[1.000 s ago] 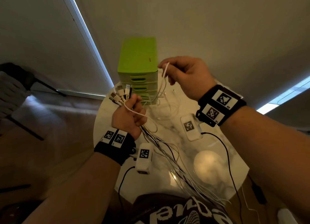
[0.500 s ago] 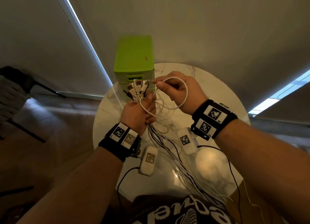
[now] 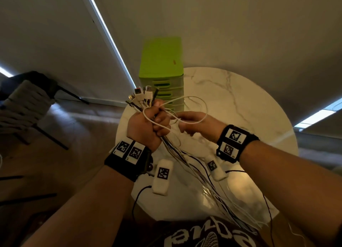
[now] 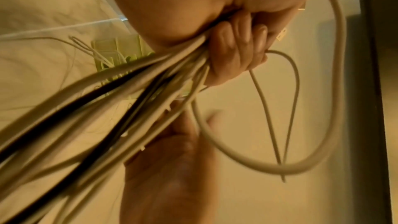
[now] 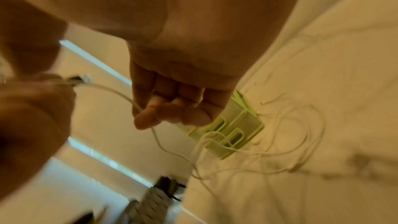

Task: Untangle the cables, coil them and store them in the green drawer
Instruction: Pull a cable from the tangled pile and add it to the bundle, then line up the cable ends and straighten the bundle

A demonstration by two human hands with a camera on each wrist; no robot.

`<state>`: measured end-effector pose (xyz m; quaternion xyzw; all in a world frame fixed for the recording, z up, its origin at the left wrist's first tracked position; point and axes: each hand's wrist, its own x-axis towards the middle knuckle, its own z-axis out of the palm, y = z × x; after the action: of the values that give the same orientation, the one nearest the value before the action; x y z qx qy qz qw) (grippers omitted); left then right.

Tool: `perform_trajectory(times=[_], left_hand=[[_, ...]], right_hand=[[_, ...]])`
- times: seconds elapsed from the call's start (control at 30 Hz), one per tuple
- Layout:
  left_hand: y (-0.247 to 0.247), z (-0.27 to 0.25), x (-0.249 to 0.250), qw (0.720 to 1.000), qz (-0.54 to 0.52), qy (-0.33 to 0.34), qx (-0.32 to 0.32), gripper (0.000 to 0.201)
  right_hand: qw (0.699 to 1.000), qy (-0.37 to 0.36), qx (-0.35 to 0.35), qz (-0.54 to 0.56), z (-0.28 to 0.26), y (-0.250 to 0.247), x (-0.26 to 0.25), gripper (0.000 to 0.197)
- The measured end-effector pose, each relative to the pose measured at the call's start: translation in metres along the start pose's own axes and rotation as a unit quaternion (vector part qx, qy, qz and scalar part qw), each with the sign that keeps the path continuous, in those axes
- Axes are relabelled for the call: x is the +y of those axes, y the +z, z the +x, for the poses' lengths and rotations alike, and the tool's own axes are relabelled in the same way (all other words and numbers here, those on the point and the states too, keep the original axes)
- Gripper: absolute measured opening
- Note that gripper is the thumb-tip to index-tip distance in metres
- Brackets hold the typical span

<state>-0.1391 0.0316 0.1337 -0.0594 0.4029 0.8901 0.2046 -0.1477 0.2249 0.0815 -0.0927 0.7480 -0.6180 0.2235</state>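
Note:
My left hand [image 3: 149, 124] grips a thick bundle of white and black cables [image 3: 192, 165] above the table, their USB plugs [image 3: 143, 96] fanning out over my fist. The bundle [image 4: 120, 94] trails down toward my lap. One white cable [image 3: 187, 121] is looped round my left fist. My right hand [image 3: 196, 125] pinches that loop just right of the fist; its fingertips [image 5: 148, 117] hold the thin white cable [image 5: 120, 94]. The green drawer unit [image 3: 162, 74] stands at the table's far left edge, its drawers pushed in. More loose white cable [image 5: 297, 142] lies on the table beside the drawer unit [image 5: 232, 130].
The round white marble table [image 3: 240, 102] carries two small white tagged devices [image 3: 162, 176] [image 3: 215, 170] with black leads near its front edge. A dark chair [image 3: 27, 102] stands on the floor to the left. A wall rises close behind the table.
My right hand came down from in front of the drawer unit and across to my left fist, drawing the white cable into a loop around the fist. My left hand rose slightly with the bundle.

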Motion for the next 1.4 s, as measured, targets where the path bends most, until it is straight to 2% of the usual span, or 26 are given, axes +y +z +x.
perform_trajectory(times=[0.03,0.1,0.17,0.2,0.27,0.33,0.37,0.47,0.53,0.6,0.7,0.77,0.87,0.93,0.97,1.03,1.07,1.1,1.13,1.17,1.2,1.23,1.3,1.33,1.4], left_hand=[[-0.001,-0.001,0.002,1.0,-0.005,0.001,-0.006,0.009],[0.001,-0.003,0.003,0.999,-0.003,-0.005,-0.032,0.009],[0.007,-0.005,0.001,0.998,-0.002,-0.016,-0.055,0.014],[0.01,-0.005,0.0,0.998,-0.004,-0.021,-0.06,0.018],[0.011,-0.004,0.002,0.997,-0.015,-0.027,-0.074,0.025],[0.006,-0.001,0.008,0.993,-0.039,-0.025,-0.111,0.014],[0.003,0.0,0.011,0.99,-0.047,-0.025,-0.127,0.011],[-0.009,0.001,0.015,0.989,-0.064,-0.023,-0.131,0.022],[-0.015,0.001,0.013,0.989,-0.075,-0.012,-0.128,0.02],[-0.02,0.004,0.011,0.988,-0.087,-0.013,-0.125,0.018],[-0.017,0.01,0.01,0.993,-0.083,-0.007,-0.088,0.009],[-0.007,0.011,0.007,0.998,-0.056,-0.003,-0.026,0.007],[0.005,0.014,-0.001,0.999,-0.026,0.004,0.047,0.023],[0.01,0.019,-0.009,0.997,-0.009,0.017,0.071,0.024],[0.012,0.022,-0.012,0.996,-0.002,0.025,0.081,0.022],[0.013,0.029,-0.018,0.995,-0.003,0.033,0.096,0.021],[0.013,0.031,-0.022,0.995,-0.005,0.034,0.099,0.021],[0.014,0.033,-0.026,0.995,-0.003,0.033,0.098,0.021],[0.015,0.034,-0.031,0.995,0.005,0.027,0.097,0.022],[0.018,0.035,-0.037,0.995,0.014,0.013,0.094,0.022],[0.022,0.035,-0.043,0.996,0.021,-0.003,0.09,0.022],[0.026,0.035,-0.05,0.996,0.026,-0.02,0.083,0.022],[0.038,0.034,-0.063,0.996,0.031,-0.049,0.062,0.022],[0.044,0.034,-0.069,0.996,0.032,-0.064,0.046,0.02],[0.056,0.033,-0.081,0.995,0.041,-0.095,0.011,0.016]], right_hand=[[0.997,-0.003,0.003,-0.075,0.002,0.001,0.005,0.048],[0.987,-0.025,0.012,-0.157,0.008,0.006,0.009,0.045],[0.979,-0.031,0.031,-0.198,0.019,0.015,0.007,0.019],[0.974,-0.018,0.034,-0.222,0.024,0.018,0.005,0.015],[0.957,0.022,0.041,-0.285,0.032,0.018,0.015,0.026],[0.937,0.079,0.051,-0.338,0.035,0.007,0.039,0.019],[0.93,0.113,0.059,-0.346,0.033,-0.003,0.053,0.019],[0.917,0.217,0.119,-0.313,0.014,-0.04,0.082,0.018],[0.914,0.242,0.16,-0.284,0.002,-0.059,0.094,0.019],[0.919,0.223,0.194,-0.261,-0.003,-0.068,0.092,0.025],[0.923,0.152,0.265,-0.236,-0.002,-0.077,0.072,0.031],[0.911,0.105,0.315,-0.242,-0.005,-0.086,0.057,0.03],[0.877,0.131,0.383,-0.258,-0.021,-0.108,0.052,0.028],[0.857,0.18,0.42,-0.24,-0.043,-0.129,0.062,0.028],[0.85,0.215,0.422,-0.229,-0.058,-0.137,0.07,0.03],[0.824,0.341,0.363,-0.272,-0.094,-0.146,0.092,0.038],[0.789,0.404,0.301,-0.35,-0.111,-0.144,0.101,0.044],[0.754,0.419,0.219,-0.456,-0.126,-0.144,0.112,0.05],[0.739,0.429,0.144,-0.499,-0.137,-0.143,0.118,0.051],[0.754,0.452,0.132,-0.459,-0.141,-0.143,0.122,0.05],[0.784,0.464,0.163,-0.38,-0.14,-0.142,0.119,0.051],[0.816,0.439,0.21,-0.312,-0.137,-0.144,0.115,0.058],[0.865,0.3,0.268,-0.3,-0.124,-0.133,0.101,0.075],[0.89,0.215,0.262,-0.305,-0.116,-0.124,0.089,0.081],[0.938,0.065,0.176,-0.291,-0.103,-0.1,0.064,0.09]])
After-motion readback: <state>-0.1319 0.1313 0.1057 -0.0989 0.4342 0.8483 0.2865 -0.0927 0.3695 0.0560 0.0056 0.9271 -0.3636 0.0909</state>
